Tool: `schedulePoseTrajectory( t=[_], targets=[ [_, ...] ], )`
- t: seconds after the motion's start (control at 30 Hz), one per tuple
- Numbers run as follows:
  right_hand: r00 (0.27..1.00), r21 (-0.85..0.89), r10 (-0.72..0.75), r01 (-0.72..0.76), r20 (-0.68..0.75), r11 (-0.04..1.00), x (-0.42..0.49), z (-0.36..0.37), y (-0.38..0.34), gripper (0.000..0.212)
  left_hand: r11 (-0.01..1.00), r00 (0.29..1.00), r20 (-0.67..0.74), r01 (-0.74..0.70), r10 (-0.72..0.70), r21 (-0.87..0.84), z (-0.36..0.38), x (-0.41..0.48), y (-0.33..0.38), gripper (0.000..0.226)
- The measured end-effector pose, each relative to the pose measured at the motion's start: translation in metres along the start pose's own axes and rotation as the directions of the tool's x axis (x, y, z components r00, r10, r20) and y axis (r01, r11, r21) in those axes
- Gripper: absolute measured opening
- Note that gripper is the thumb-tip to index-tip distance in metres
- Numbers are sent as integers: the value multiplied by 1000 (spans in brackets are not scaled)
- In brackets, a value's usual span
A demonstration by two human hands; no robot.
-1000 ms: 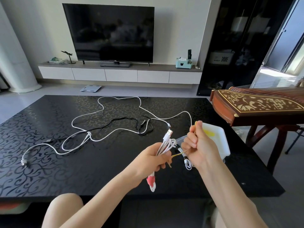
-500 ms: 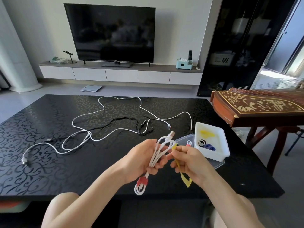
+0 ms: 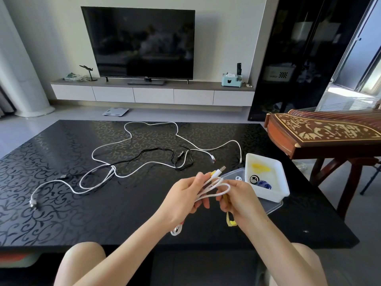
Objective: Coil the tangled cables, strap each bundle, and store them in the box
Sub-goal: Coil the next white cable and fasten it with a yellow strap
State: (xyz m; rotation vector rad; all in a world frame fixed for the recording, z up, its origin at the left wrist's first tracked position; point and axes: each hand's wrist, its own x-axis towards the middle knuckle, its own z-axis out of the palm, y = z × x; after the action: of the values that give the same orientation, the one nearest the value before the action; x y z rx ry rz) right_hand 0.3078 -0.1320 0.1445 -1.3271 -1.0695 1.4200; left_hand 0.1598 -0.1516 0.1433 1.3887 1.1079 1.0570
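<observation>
Hands meet just right of the frame's centre, above the near edge of the black patterned table (image 3: 103,213). The left hand (image 3: 185,200) has its grip closed round a coiled white cable (image 3: 214,186): the loops fan out to the right of its fingers, the USB plug points up and right, and a small loop of the same bundle hangs below the wrist. The right hand (image 3: 241,201) sits just beside the loops, its grip pinching a yellow strap (image 3: 229,220) whose free end dangles beneath the palm. The strap runs up beside the coil; whether it is wrapped round it cannot be told.

Right of the hands stands the white box (image 3: 283,188), open, with another yellow strip, a black ring and a blue item inside. A clear lid (image 3: 233,175) lies partly under it, towards the hands.

Across the middle and left of the table a loose white cable (image 3: 144,139) sprawls in wide curves, crossing a black cable (image 3: 156,150).

At the upper centre a dark television (image 3: 142,42) stands on a low cabinet, and at the right edge of the frame a carved wooden zither (image 3: 321,135) rests on its stand.
</observation>
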Motion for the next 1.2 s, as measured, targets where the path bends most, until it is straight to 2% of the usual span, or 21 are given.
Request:
schedulePoseTrajectory(
  t=[0.1,0.33,0.43,0.63,0.77,0.87,0.93,1.0,1.07,1.13,1.2],
  targets=[
    [996,99,56,-50,-62,994,3,0,-2,21,999,997,-75,17,-20,-37,1,2,-1,29],
    [999,-77,-50,52,17,996,1,1,-2,22,986,993,-80,77,-90,-146,0,11,0,22],
    [994,-127,-98,103,48,987,0,-1,-2,28,985,992,-100,59,-76,-165,-2,12,1,15],
    [975,-155,-161,184,150,971,-4,-1,-2,29,996,987,-161,-26,13,-82,3,11,1,8],
    [950,-38,-165,181,266,983,-12,-3,-1,25,991,934,-341,-77,109,106,4,21,-3,16],
    [946,-64,-200,223,254,973,-23,-9,6,30,986,899,-425,-39,105,162,-6,28,-5,13],
    [929,-153,-283,324,237,934,-29,-14,7,22,980,891,-444,-2,91,197,-12,31,-7,13],
    [896,-221,-342,409,284,886,-35,-17,5,19,972,891,-447,26,83,234,-13,32,-8,13],
    [861,-216,-359,452,361,866,-39,-19,1,25,959,890,-445,35,97,280,-12,30,-8,12],
    [833,-210,-366,479,414,852,-42,-19,-5,20,933,895,-426,29,135,358,-12,27,-8,11],
    [802,-316,-461,581,380,750,-41,-19,-11,14,891,903,-390,20,178,453,-12,24,-6,9]
  ],
)
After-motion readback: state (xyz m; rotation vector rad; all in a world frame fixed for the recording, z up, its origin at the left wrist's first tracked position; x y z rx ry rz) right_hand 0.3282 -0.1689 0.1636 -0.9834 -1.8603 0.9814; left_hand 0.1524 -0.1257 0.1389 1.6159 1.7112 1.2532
